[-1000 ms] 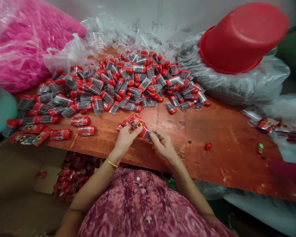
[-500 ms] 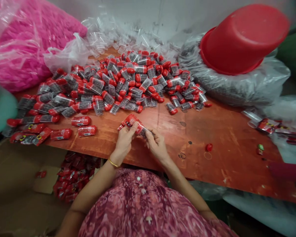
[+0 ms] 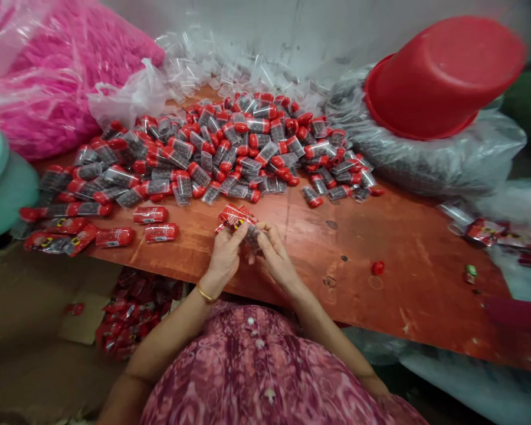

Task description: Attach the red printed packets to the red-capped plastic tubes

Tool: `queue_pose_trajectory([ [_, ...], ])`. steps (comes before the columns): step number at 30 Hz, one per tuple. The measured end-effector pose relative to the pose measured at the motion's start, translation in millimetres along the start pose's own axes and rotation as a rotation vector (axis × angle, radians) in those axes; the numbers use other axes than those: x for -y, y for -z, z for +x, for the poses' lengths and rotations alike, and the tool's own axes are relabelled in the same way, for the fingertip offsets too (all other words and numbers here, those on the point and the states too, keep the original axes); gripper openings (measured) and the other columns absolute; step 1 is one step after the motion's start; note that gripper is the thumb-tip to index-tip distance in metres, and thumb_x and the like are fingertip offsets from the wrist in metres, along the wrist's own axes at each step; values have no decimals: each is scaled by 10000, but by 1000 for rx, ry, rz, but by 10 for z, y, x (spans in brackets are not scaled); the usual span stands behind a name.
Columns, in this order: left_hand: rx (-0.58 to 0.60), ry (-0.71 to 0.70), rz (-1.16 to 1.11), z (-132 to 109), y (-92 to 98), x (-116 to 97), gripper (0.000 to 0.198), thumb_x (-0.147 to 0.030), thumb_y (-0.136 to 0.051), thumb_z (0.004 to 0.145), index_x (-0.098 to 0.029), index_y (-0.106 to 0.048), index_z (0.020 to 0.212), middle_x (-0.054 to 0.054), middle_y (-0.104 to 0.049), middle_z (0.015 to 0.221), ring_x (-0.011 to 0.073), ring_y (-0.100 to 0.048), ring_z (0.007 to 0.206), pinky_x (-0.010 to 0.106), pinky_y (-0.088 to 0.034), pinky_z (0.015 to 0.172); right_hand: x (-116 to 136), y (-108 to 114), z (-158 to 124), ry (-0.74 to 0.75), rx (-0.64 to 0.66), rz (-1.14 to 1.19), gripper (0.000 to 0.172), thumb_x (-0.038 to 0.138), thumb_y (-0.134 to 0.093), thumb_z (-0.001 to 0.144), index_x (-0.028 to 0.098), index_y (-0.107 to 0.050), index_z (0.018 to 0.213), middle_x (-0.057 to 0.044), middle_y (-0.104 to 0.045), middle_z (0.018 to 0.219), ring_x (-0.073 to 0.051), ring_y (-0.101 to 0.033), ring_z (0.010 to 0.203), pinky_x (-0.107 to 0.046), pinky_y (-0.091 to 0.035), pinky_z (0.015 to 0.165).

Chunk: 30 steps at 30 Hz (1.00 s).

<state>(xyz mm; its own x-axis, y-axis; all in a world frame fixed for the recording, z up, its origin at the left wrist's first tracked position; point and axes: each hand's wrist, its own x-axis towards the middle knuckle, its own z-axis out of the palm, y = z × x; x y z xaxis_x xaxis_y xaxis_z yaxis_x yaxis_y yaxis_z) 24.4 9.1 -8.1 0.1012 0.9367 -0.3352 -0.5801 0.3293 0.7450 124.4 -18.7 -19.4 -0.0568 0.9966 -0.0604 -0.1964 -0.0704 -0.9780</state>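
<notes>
Over the front of the table, my left hand (image 3: 225, 252) is closed on red printed wrappers (image 3: 232, 215) with a black-and-yellow print, their ends sticking out past the thumb. My right hand (image 3: 275, 252) pinches a small clear container with dark contents (image 3: 251, 235), close against the wrappers. Fingers cover much of it, so I cannot tell how far it sits inside a wrapper. Beyond both hands lies a big heap of red-capped clear containers (image 3: 230, 147) with dark contents. Wrapped red containers (image 3: 161, 232) lie to the left, near the table edge.
A red bucket (image 3: 442, 77) rests upside down on a filled clear bag (image 3: 429, 162) at back right. Pink goods in a plastic bag (image 3: 57, 77) and a teal tub (image 3: 9, 183) stand left. Below the wooden table (image 3: 301, 283) is a pile of red packets (image 3: 130, 319).
Both hands stay together, and the wrappers have turned so that more black-and-yellow print shows. My right fingers have shifted closer to my left hand. The view has moved slightly.
</notes>
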Motion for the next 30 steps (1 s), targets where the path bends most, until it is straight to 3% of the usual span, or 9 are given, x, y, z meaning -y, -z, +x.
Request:
queue_pose_trajectory([
  [7, 7, 74, -12, -57, 35, -11, 366, -360, -817, 530, -125, -625, 735, 22, -691, 692, 148, -660, 686, 229, -505, 636, -84, 44, 61, 58, -53, -91, 312, 492, -637, 731, 225, -485, 789, 73, -518, 590, -71, -464, 421, -201, -396, 409],
  [12, -48, 193, 175, -162, 234, -148, 411, -460, -759, 569, -133, -605, 767, 50, -690, 658, 187, -676, 678, 279, -526, 656, -107, 15, 216, 159, -53, -463, 299, 465, -658, 728, 209, -513, 679, 66, -490, 546, -77, -426, 467, -207, -359, 465],
  [14, -130, 195, 391, -175, 450, -334, 421, -474, -731, 581, -134, -607, 797, 54, -685, 643, 190, -666, 626, 286, -523, 620, 7, 218, 365, 236, 21, -734, 250, 448, -594, 793, 206, -581, 732, 21, -577, 619, -114, -501, 562, -238, -398, 550],
  [17, -421, 18, 988, -186, 813, -687, 341, -470, -648, 645, -158, -615, 778, 38, -643, 569, 230, -644, 585, 321, -505, 564, 220, 767, 668, 341, -177, -1197, 249, 323, -427, 893, 193, -639, 912, -85, -664, 925, -209, -555, 865, -335, -413, 785],
  [20, -611, -87, 1632, -219, 1048, -955, 340, -447, -562, 721, -177, -656, 906, 100, -674, 668, 338, -650, 737, 444, -497, 656, 308, 1278, 883, 178, -269, -1561, 324, 206, -391, 876, 145, -590, 1124, -150, -619, 1106, -271, -512, 967, -387, -383, 809],
  [22, -603, -135, 1819, -257, 1097, -1028, 426, -405, -518, 764, -170, -612, 1105, 164, -695, 900, 381, -633, 884, 500, -482, 727, 272, 1410, 878, 101, -226, -1686, 349, 202, -426, 855, 142, -569, 1167, -160, -614, 1093, -283, -504, 955, -377, -379, 776],
  [25, -567, -297, 1912, -302, 1042, -1010, 521, -354, -479, 800, -111, -508, 1259, 239, -559, 1239, 405, -567, 1053, 515, -459, 806, 153, 1277, 651, 79, -230, -1754, 360, 317, -427, 884, 144, -565, 1168, -164, -618, 996, -274, -507, 887, -347, -366, 726],
  [28, -538, -464, 1951, -257, 856, -882, 472, -366, -464, 820, -106, -557, 1203, 245, -464, 1342, 396, -571, 1024, 517, -443, 802, 70, 986, 351, 57, -289, -1763, 420, 458, -394, 897, 132, -609, 1054, -154, -608, 863, -263, -504, 817, -327, -343, 676],
  [30, -366, -586, 1941, -144, 668, -728, 396, -383, -437, 849, -147, -624, 1105, 191, -519, 1310, 348, -585, 999, 494, -432, 827, 60, 831, 224, 82, -314, -1746, 437, 484, -379, 900, 134, -627, 978, -145, -597, 833, -256, -496, 801, -326, -333, 671],
])
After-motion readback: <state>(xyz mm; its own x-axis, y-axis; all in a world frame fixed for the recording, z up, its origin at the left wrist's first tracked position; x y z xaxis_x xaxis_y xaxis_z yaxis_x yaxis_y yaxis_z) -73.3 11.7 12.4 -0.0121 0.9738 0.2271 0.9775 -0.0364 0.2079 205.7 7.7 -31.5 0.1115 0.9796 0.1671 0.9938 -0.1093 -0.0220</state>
